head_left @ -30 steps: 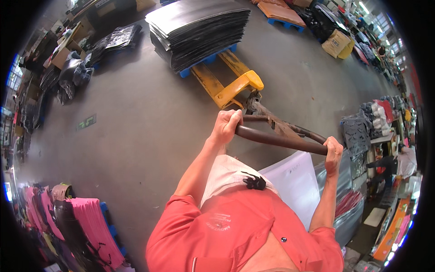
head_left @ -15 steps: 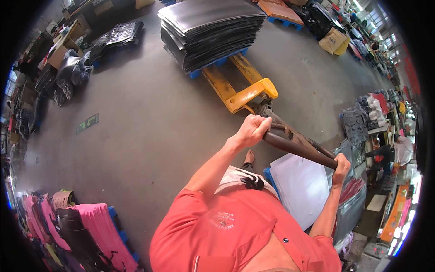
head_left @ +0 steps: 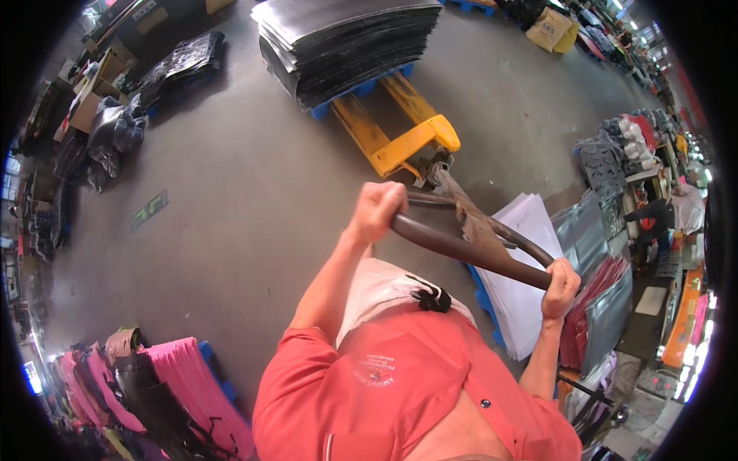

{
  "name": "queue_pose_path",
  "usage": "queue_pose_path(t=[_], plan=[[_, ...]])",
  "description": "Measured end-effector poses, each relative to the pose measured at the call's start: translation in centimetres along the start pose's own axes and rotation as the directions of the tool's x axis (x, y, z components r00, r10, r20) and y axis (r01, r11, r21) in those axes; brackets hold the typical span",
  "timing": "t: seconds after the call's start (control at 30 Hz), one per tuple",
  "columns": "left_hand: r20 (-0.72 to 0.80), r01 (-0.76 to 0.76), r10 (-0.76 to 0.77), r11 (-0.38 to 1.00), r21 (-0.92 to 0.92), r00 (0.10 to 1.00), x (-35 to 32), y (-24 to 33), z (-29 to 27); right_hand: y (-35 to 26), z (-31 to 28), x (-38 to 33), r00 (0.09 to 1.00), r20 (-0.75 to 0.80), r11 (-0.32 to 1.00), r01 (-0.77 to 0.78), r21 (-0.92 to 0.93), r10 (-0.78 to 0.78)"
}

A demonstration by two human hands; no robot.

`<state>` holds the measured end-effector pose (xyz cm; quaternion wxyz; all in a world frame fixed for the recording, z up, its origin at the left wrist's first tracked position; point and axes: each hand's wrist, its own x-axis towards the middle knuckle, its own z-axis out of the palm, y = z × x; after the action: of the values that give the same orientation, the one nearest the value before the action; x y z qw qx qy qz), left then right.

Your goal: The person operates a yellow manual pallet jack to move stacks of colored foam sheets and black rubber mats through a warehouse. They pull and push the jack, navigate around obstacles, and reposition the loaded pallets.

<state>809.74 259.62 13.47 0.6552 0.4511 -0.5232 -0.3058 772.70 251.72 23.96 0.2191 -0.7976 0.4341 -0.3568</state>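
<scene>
Both my hands grip the dark loop handle [head_left: 469,247] of a yellow pallet jack [head_left: 415,146]. My left hand [head_left: 377,209] is closed round the loop's left end, and my right hand [head_left: 562,288] is wrapped round its right end. A worn metal shaft runs from the handle to the jack's yellow head. The jack's forks reach under a blue pallet [head_left: 361,88], which bears a tall stack of dark sheets [head_left: 350,54]. The tips of the forks are hidden beneath the load.
White sheets [head_left: 511,284] on a blue pallet lie close at my right, beside grey and red sheets [head_left: 596,307]. Pink sheets [head_left: 184,384] stand at the lower left. Dark bundles [head_left: 115,134] line the far left, and a tan sack [head_left: 550,31] lies at the far right.
Both hands and the handle have shifted left and toward me in view. The jack and its stack sit slightly higher and further left. More of the white and red sheets shows.
</scene>
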Motion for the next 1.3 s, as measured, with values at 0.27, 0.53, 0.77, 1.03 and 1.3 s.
queue_pose_path(t=[0.27,0.53,0.77,1.03,1.3], plan=[[-0.319,-0.224,0.123,0.925,-0.305,0.94,-6.0,2.1,0.5,-3.8,-0.9,-6.1,0.958,0.16,0.971,0.239,0.016,-0.238],[-0.372,-0.171,0.036,0.926,-0.336,0.927,-7.0,5.5,0.6,-3.9,-2.8,-6.3,0.886,0.173,0.897,0.399,0.191,-0.431],[-0.566,-0.141,0.063,0.985,-0.095,0.822,2.4,5.8,4.6,2.2,-6.2,4.9,0.878,-0.095,0.872,0.444,-0.205,-0.469],[-0.546,-0.011,0.059,0.996,0.091,0.836,11.9,6.3,9.9,8.1,-5.9,24.6,0.969,-0.113,0.959,0.237,0.157,-0.221],[-0.811,0.076,0.062,0.989,0.13,0.582,15.0,5.3,13.1,9.9,-1.7,35.5,0.929,0.011,0.901,0.357,0.245,-0.371]])
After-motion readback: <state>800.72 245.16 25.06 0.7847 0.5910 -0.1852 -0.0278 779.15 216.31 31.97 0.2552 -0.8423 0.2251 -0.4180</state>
